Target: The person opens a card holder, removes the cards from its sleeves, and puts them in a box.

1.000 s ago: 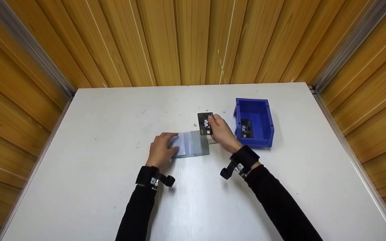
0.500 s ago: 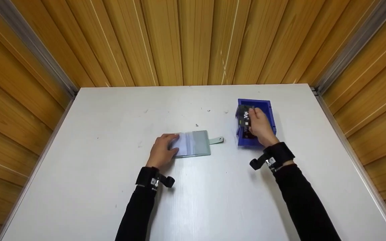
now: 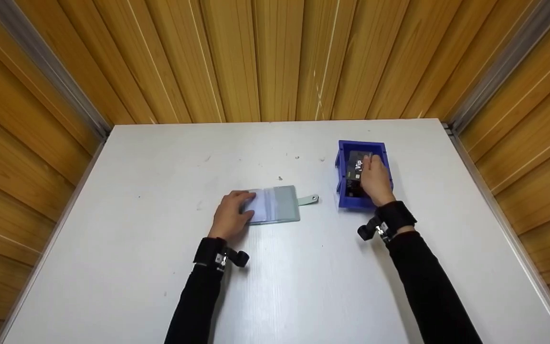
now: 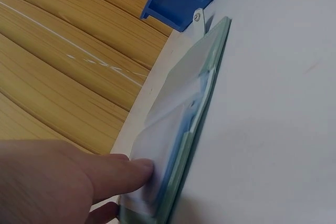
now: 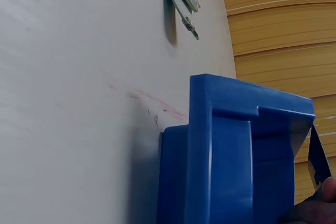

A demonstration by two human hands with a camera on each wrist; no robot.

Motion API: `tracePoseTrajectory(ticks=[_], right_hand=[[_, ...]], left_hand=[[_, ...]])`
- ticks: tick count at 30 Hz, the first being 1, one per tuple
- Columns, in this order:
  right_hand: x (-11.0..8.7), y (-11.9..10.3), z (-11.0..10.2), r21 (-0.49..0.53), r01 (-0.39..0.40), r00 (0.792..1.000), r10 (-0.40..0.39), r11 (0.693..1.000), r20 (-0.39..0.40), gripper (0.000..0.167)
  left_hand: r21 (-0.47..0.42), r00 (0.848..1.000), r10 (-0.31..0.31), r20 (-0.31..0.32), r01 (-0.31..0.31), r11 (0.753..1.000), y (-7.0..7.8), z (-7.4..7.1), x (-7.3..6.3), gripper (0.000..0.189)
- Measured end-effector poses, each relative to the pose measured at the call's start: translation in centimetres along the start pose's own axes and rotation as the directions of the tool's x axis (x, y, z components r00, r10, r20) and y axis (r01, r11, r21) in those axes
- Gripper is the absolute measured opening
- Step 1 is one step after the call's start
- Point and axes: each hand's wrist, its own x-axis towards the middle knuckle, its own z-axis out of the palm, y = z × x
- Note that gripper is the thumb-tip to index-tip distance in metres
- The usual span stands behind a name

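A pale green card holder (image 3: 285, 204) lies unfolded on the white table, its clear plastic sleeves (image 4: 163, 129) facing up. My left hand (image 3: 229, 212) rests on its left part, the thumb (image 4: 139, 171) flat against a sleeve and the fingers spread toward the far edge. To the right, my right hand (image 3: 375, 179) pinches a black card (image 3: 356, 163) printed "Vip" inside the blue bin (image 3: 362, 204). Another dark card (image 3: 352, 188) shows partly beneath it in the bin. In the right wrist view, the pinched card (image 5: 318, 156) stands tilted beyond the bin's rim.
A snap strap (image 3: 309, 199) sticks out from the holder toward the bin. Small dark marks (image 3: 280, 178) dot the white tabletop (image 3: 275, 286). Wood-patterned panels (image 3: 275, 62) enclose the back and both sides.
My right hand has carried the black card from above the card holder rightward to the blue bin, then lower into it. The left hand has stayed on the holder.
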Motion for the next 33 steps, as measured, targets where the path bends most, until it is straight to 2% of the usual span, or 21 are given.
tracePoseTrajectory(ticks=[4, 18, 25, 29, 33], right_hand=[[0.2, 0.4, 0.2, -0.06, 0.0, 1.0, -0.001, 0.998, -0.014, 0.034], [0.6, 1.5, 1.9, -0.218, 0.067, 0.993, -0.044, 0.974, 0.109, 0.034], [0.5, 1.7, 2.4, -0.276, 0.078, 0.991, -0.045, 0.958, 0.126, 0.034], [0.6, 1.8, 2.6, -0.293, 0.058, 0.994, -0.028, 0.954, 0.105, 0.036], [0.5, 1.5, 2.6, -0.345, -0.003, 0.996, 0.032, 0.938, 0.079, 0.041]], left_hand=[[0.009, 1.0, -0.008, 0.003, 0.008, 1.0, 0.0, 0.0, 0.0, 0.047], [0.03, 1.0, -0.026, 0.005, 0.026, 0.999, 0.1, 0.1, 0.1, 0.046], [0.033, 1.0, -0.02, 0.008, 0.02, 0.999, 0.1, 0.0, 0.0, 0.046], [0.034, 1.0, -0.013, 0.008, 0.013, 0.999, 0.0, 0.0, 0.1, 0.046], [0.024, 1.0, -0.01, 0.005, 0.01, 1.0, -0.1, 0.1, 0.1, 0.046]])
